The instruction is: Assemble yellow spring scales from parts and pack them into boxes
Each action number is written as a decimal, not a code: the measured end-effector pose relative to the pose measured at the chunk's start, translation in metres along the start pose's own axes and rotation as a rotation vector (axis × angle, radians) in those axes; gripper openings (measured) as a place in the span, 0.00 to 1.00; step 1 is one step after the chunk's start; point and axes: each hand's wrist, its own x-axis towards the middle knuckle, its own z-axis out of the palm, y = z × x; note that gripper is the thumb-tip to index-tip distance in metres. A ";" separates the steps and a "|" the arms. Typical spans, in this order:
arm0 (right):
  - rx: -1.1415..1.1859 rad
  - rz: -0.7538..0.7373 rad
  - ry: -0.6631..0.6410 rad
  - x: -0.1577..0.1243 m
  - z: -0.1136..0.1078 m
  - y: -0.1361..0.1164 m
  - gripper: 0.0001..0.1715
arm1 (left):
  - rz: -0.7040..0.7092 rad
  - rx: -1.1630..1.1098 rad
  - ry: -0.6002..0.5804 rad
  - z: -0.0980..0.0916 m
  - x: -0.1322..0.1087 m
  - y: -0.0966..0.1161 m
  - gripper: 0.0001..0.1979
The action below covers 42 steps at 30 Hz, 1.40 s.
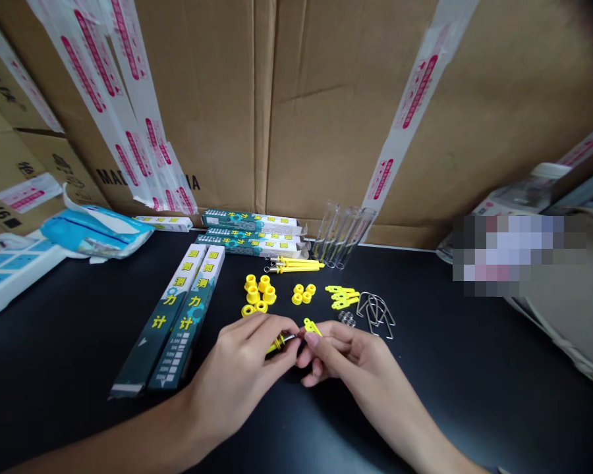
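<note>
My left hand (257,355) is closed around a yellow rod with a metal spring end (277,343), its tip pointing right. My right hand (350,355) pinches a small yellow tab with a hole (311,326) between thumb and fingers, close to the rod's metal tip. Whether the two pieces touch is hidden by the fingertips. Just beyond my hands lie yellow flanged caps (253,295), smaller yellow caps (299,298), more yellow tabs (344,301), small metal rings (346,318) and bent wire hooks (375,315).
Several yellow rods with springs (299,265) lie behind the caps. Clear tubes (343,234) stand near the carton wall (316,131). Printed slim boxes (172,322) lie left and at the back. A wipes pack (93,230), power strip (17,270), bottle (524,191) and bag (568,289) flank the table.
</note>
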 end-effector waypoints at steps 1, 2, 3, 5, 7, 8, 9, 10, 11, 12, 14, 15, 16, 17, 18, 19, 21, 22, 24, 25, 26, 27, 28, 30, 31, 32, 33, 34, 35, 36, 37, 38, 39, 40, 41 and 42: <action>-0.016 -0.007 -0.002 0.000 0.000 0.000 0.22 | -0.010 -0.007 -0.007 0.000 0.000 0.000 0.09; -0.030 -0.015 -0.008 0.001 0.001 -0.001 0.23 | -0.024 -0.013 -0.013 0.000 0.001 0.000 0.10; -0.042 -0.022 -0.015 0.001 0.001 -0.001 0.22 | -0.048 -0.019 -0.020 -0.001 0.001 0.001 0.11; -0.061 -0.042 -0.023 0.000 0.001 0.001 0.22 | -0.108 -0.031 -0.035 -0.001 0.002 0.001 0.11; -0.110 -0.074 -0.010 -0.001 0.001 0.003 0.21 | -0.155 -0.043 -0.049 -0.001 0.003 0.001 0.11; -0.154 -0.092 0.001 -0.002 0.001 0.005 0.20 | -0.169 -0.049 -0.053 -0.001 0.003 0.001 0.11; -0.209 -0.109 0.014 -0.003 0.001 0.007 0.19 | -0.178 -0.055 -0.061 -0.001 0.003 0.001 0.10; -0.268 -0.123 0.025 -0.004 0.000 0.008 0.18 | -0.188 -0.060 -0.067 -0.001 0.003 0.001 0.10; -0.324 -0.132 0.034 -0.004 0.000 0.010 0.18 | -0.200 -0.066 -0.073 -0.001 0.003 0.000 0.09; -0.370 -0.136 0.038 -0.005 0.000 0.011 0.18 | -0.216 -0.073 -0.080 -0.002 0.003 0.000 0.09; -0.427 -0.142 0.040 -0.006 0.000 0.013 0.18 | -0.248 -0.083 -0.089 -0.003 0.004 0.000 0.09; -0.442 -0.143 0.039 -0.007 0.001 0.013 0.17 | -0.260 -0.086 -0.094 -0.003 0.005 0.000 0.09; -0.447 -0.144 0.037 -0.007 0.001 0.013 0.17 | -0.265 -0.088 -0.097 -0.004 0.005 0.000 0.09; -0.447 -0.143 0.035 -0.007 0.001 0.013 0.17 | -0.268 -0.087 -0.103 -0.004 0.006 0.000 0.09; -0.443 -0.140 0.032 -0.007 0.001 0.013 0.17 | -0.268 -0.086 -0.106 -0.005 0.007 0.000 0.09; -0.438 -0.139 0.028 -0.007 0.001 0.013 0.17 | -0.267 -0.086 -0.109 -0.005 0.007 0.001 0.09; -0.432 -0.141 0.019 -0.007 0.001 0.012 0.16 | -0.275 -0.090 -0.103 -0.004 0.007 0.001 0.10; -0.429 -0.144 0.013 -0.007 0.001 0.012 0.16 | -0.286 -0.093 -0.100 -0.003 0.006 0.001 0.10; -0.418 -0.144 0.003 -0.007 0.000 0.011 0.16 | -0.309 -0.104 -0.085 -0.001 0.004 0.000 0.10; -0.409 -0.140 0.000 -0.006 0.000 0.010 0.16 | -0.320 -0.111 -0.078 0.000 0.003 0.000 0.10; -0.400 -0.133 -0.002 -0.006 0.000 0.009 0.16 | -0.325 -0.120 -0.073 0.001 0.002 0.000 0.09; -0.393 -0.127 -0.003 -0.005 -0.001 0.009 0.17 | -0.325 -0.129 -0.069 0.001 0.001 0.000 0.09; -0.385 -0.122 -0.002 -0.005 -0.001 0.008 0.17 | -0.322 -0.137 -0.067 0.002 0.000 -0.001 0.09; -0.373 -0.114 -0.002 -0.004 -0.001 0.008 0.18 | -0.308 -0.146 -0.065 0.002 0.000 -0.001 0.09; -0.368 -0.111 -0.003 -0.004 -0.001 0.008 0.18 | -0.298 -0.148 -0.063 0.002 -0.001 -0.001 0.10; -0.364 -0.106 -0.004 -0.004 -0.002 0.008 0.19 | -0.292 -0.147 -0.060 0.002 0.000 -0.001 0.10; -0.359 -0.100 -0.005 -0.004 -0.002 0.008 0.19 | -0.289 -0.146 -0.060 0.002 0.000 -0.002 0.10; -0.356 -0.092 -0.007 -0.004 -0.002 0.008 0.19 | -0.289 -0.147 -0.062 0.002 0.000 -0.002 0.10; -0.351 -0.085 -0.010 -0.003 -0.002 0.008 0.19 | -0.290 -0.148 -0.065 0.002 0.001 -0.002 0.09; -0.346 -0.078 -0.013 -0.003 -0.002 0.009 0.20 | -0.291 -0.149 -0.070 0.003 0.002 -0.003 0.09; -0.342 -0.074 -0.016 -0.002 -0.002 0.009 0.20 | -0.293 -0.150 -0.073 0.003 0.002 -0.003 0.09; -0.341 -0.072 -0.018 -0.002 -0.002 0.010 0.20 | -0.294 -0.151 -0.075 0.004 0.003 -0.003 0.09; -0.344 -0.075 -0.020 -0.002 -0.003 0.010 0.20 | -0.296 -0.150 -0.076 0.004 0.004 -0.003 0.09; -0.351 -0.081 -0.019 -0.002 -0.003 0.010 0.20 | -0.299 -0.149 -0.075 0.004 0.005 -0.002 0.09; -0.364 -0.090 -0.014 -0.003 -0.003 0.010 0.19 | -0.303 -0.150 -0.076 0.003 0.005 -0.002 0.09; -0.381 -0.098 -0.002 -0.004 -0.002 0.010 0.19 | -0.308 -0.153 -0.075 0.003 0.006 -0.002 0.09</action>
